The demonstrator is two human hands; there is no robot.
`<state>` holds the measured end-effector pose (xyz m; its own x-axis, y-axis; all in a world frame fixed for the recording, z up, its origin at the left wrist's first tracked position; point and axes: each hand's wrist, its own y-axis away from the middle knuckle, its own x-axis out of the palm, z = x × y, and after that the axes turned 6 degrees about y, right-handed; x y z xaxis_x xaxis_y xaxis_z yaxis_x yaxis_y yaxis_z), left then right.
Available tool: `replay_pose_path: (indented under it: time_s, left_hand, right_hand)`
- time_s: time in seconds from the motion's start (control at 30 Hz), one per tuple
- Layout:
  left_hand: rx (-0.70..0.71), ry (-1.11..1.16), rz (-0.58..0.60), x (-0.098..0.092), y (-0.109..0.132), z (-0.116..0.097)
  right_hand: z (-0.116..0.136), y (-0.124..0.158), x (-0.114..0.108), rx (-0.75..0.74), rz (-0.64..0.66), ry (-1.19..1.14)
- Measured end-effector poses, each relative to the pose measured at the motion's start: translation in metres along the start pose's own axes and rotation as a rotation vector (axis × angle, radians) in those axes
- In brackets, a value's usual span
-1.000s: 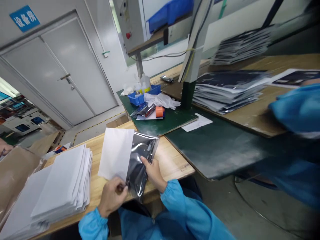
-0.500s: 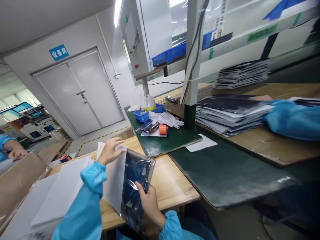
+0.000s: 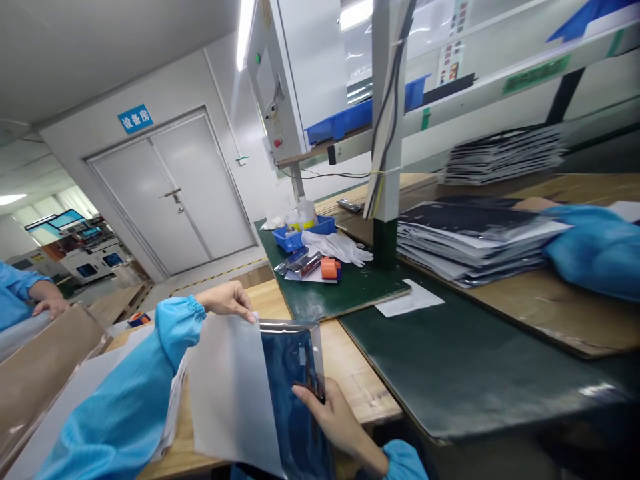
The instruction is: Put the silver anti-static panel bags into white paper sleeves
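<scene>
My left hand (image 3: 227,301) pinches the top edge of a white paper sheet (image 3: 233,390) that stands partly inside a shiny dark plastic bag (image 3: 295,380). My right hand (image 3: 327,413) grips the bag's right side, thumb on its face, holding the bag upright and lifted over the wooden table (image 3: 350,380). Both sleeves are blue. The bag's lower end runs out of view at the bottom.
A stack of white sheets (image 3: 173,413) lies at my left. A green mat (image 3: 450,353) carries a blue tray (image 3: 300,235), white gloves (image 3: 337,245) and an orange tape roll (image 3: 330,268). Dark printed stacks (image 3: 470,243) sit at right beside another person's blue sleeve (image 3: 595,247). Another person's hand (image 3: 47,307) rests far left.
The bag and sheet have risen toward me and stand more upright. My left hand went from the sheet's lower corner to its top edge. My view tilted upward.
</scene>
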<state>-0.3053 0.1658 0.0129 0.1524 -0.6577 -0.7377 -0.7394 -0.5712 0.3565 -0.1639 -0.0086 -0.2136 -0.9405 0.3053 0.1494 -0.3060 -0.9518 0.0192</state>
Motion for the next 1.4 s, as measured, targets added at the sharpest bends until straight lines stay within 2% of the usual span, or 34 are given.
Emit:
replay_pose_path:
  time_s: [0.17,0.3,0.33,0.37,0.4,0.47,0.53,0.57,0.6,0.63,0.67,0.73,0.8,0.83,0.93,1.03,1.1,1.17,1.23,1.3,1.33,1.4]
  left_hand:
    - [0.113,0.035,0.035,0.038,-0.016,-0.016]
    - [0.175,-0.081,-0.051,0.053,-0.018,-0.042]
    - [0.202,-0.126,-0.110,0.054,-0.014,-0.047]
    - [0.234,-0.163,-0.214,0.055,-0.006,-0.050]
    - [0.267,-0.183,-0.374,0.057,0.004,-0.051]
    - [0.302,-0.148,-0.851,0.066,0.030,-0.044]
    - [0.248,0.011,-1.373,0.087,0.055,-0.027]
    - [0.191,0.134,-1.578,0.102,0.066,-0.015]
    - [0.126,0.311,-1.705,0.118,0.073,-0.003]
    - [0.072,0.553,-1.722,0.135,0.077,0.009]
    - [0.037,0.808,-1.662,0.152,0.079,0.021]
    - [-0.013,1.231,-1.418,0.184,0.076,0.037]
    - [-0.082,1.465,-1.241,0.210,0.072,0.046]
    - [-0.133,1.524,-1.219,0.222,0.070,0.047]
    - [-0.297,1.613,-1.222,0.254,0.071,0.044]
    - [-0.395,1.693,-1.155,0.283,0.076,0.038]
    - [-0.446,1.726,-1.109,0.296,0.079,0.037]
    - [-0.496,1.721,-1.085,0.302,0.083,0.039]
    - [-0.558,1.700,-1.045,0.304,0.091,0.045]
    - [-0.641,1.675,-0.992,0.305,0.104,0.052]
    - [-0.684,1.660,-0.964,0.306,0.111,0.056]
    - [-0.770,1.637,-0.898,0.312,0.128,0.064]
  right_hand:
    - [0.002,0.008,0.004,0.010,0.038,-0.003]
    - [0.002,0.013,0.017,-0.011,0.058,-0.039]
    - [0.001,0.014,0.019,-0.004,0.057,-0.060]
    - [0.000,0.013,0.021,0.013,0.036,-0.086]
    - [-0.002,0.012,0.022,0.037,-0.005,-0.123]
    - [-0.004,0.008,0.023,0.086,-0.133,-0.243]
    - [-0.006,0.003,0.023,0.120,-0.260,-0.398]
    - [-0.005,0.002,0.024,0.132,-0.303,-0.472]
    - [-0.005,0.001,0.025,0.147,-0.324,-0.535]
    - [-0.004,0.002,0.026,0.165,-0.330,-0.586]
    - [-0.003,0.004,0.028,0.185,-0.326,-0.623]
    - [-0.004,0.014,0.032,0.225,-0.293,-0.671]
    - [-0.009,0.029,0.036,0.267,-0.274,-0.682]
    - [-0.012,0.038,0.038,0.290,-0.276,-0.678]
    - [-0.026,0.060,0.039,0.372,-0.305,-0.665]
    - [-0.038,0.072,0.039,0.425,-0.352,-0.647]
    - [-0.044,0.079,0.039,0.441,-0.379,-0.622]
    - [-0.050,0.089,0.033,0.459,-0.350,-0.595]
    - [-0.054,0.101,0.017,0.510,-0.205,-0.553]
    - [-0.054,0.111,-0.012,0.570,-0.043,-0.505]
    - [-0.052,0.114,-0.028,0.587,-0.011,-0.483]
    - [-0.044,0.113,-0.061,0.590,-0.049,-0.447]
